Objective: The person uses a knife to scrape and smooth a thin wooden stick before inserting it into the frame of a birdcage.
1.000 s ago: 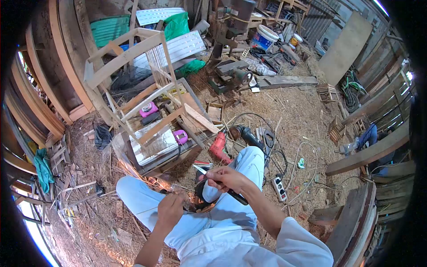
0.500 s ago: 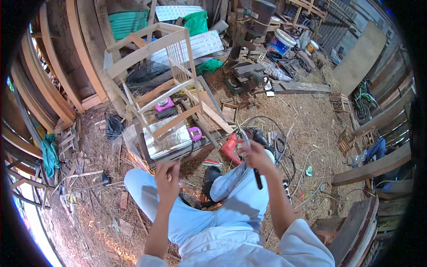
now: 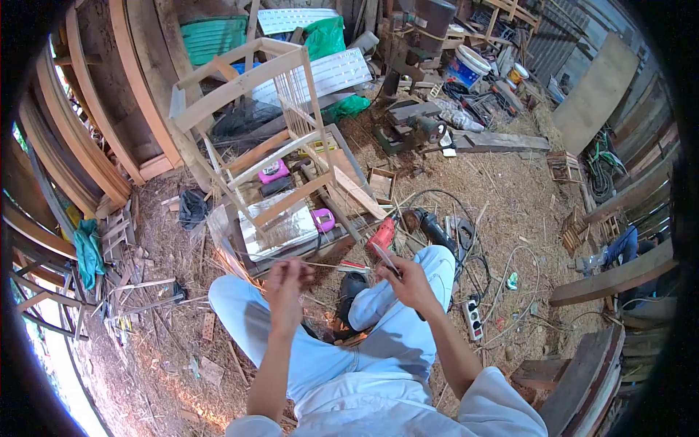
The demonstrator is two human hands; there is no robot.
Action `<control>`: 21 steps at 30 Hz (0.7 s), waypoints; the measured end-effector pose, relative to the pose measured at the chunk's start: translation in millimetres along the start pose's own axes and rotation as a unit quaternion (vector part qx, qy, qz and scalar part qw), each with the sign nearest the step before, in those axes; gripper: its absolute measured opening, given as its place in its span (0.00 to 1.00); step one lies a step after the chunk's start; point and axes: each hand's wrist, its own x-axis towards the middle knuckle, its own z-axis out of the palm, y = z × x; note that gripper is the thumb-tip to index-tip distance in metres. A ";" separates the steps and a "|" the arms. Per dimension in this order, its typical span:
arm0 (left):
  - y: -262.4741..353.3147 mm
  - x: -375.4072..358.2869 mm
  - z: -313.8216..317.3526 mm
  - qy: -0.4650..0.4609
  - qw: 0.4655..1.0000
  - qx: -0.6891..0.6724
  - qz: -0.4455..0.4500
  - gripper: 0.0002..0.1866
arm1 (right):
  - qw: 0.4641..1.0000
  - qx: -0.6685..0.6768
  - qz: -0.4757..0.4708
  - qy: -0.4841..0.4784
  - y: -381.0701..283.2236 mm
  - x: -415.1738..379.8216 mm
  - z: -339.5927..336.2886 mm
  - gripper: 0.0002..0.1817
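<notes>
My right hand (image 3: pixel 409 282) is closed around a knife (image 3: pixel 386 261), its blade angled up and to the left and part of its dark handle showing below the fist. To the left, over my knee, my left hand (image 3: pixel 288 280) has its fingers drawn together and is slightly blurred. A thin pale strip passes by its fingertips towards the knife; whether the fingers grip it is unclear. Beyond my hands, a wooden chair frame (image 3: pixel 251 87) stands on a low wooden bench (image 3: pixel 331 244) with two pink-cased items (image 3: pixel 322 219).
A red power tool (image 3: pixel 381 234) and a dark grinder (image 3: pixel 435 231) lie beyond my right knee. A power strip (image 3: pixel 474 320) and cables are at the right. Long boards (image 3: pixel 138 87) lean at the left, and a bench vise (image 3: pixel 408 127) stands farther back.
My right hand has moved down and left with the knife, whose blade now tilts more to the left. My left hand has moved slightly right. The view has shifted a little.
</notes>
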 end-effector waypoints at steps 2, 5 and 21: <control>7.9 5.0 -25.0 0.049 0.996 0.026 0.066 0.07 | 0.992 -0.124 -0.018 -0.010 4.7 3.3 -11.3 0.06; 26.0 5.0 -53.3 0.062 0.994 -0.043 0.082 0.07 | 0.992 -0.118 -0.036 0.021 4.6 8.1 -15.2 0.05; 97.3 -46.3 -12.3 0.029 0.762 0.564 0.317 0.22 | 0.940 -0.248 -0.223 -0.071 -34.8 49.2 -32.6 0.06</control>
